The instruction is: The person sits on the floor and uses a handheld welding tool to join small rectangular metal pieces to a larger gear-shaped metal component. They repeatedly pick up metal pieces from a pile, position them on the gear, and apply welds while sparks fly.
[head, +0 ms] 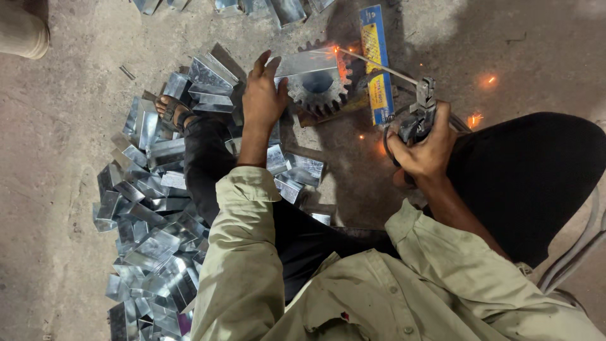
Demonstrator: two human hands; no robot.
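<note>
shiny metal brackets (pixel 151 208), dull steel gear (pixel 319 91), rough concrete floor (pixel 50 158)

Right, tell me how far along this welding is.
Done: cannot tell; no finished welds are distinguishable. In hand: the left hand steadies a sheet-metal piece on a gear while the right hand holds the electrode holder, sparking. Left: a large pile of metal pieces beside the leg.

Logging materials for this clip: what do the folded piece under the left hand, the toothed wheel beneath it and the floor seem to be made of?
Folded piece: thin sheet metal, likely galvanised steel, with a bright mirror-grey sheen and crisp bends.
Toothed wheel: heavy dull-grey metal, probably steel or cast iron, with thick cut teeth.
Floor: bare concrete by its look, matte, mottled and dusty.
</note>
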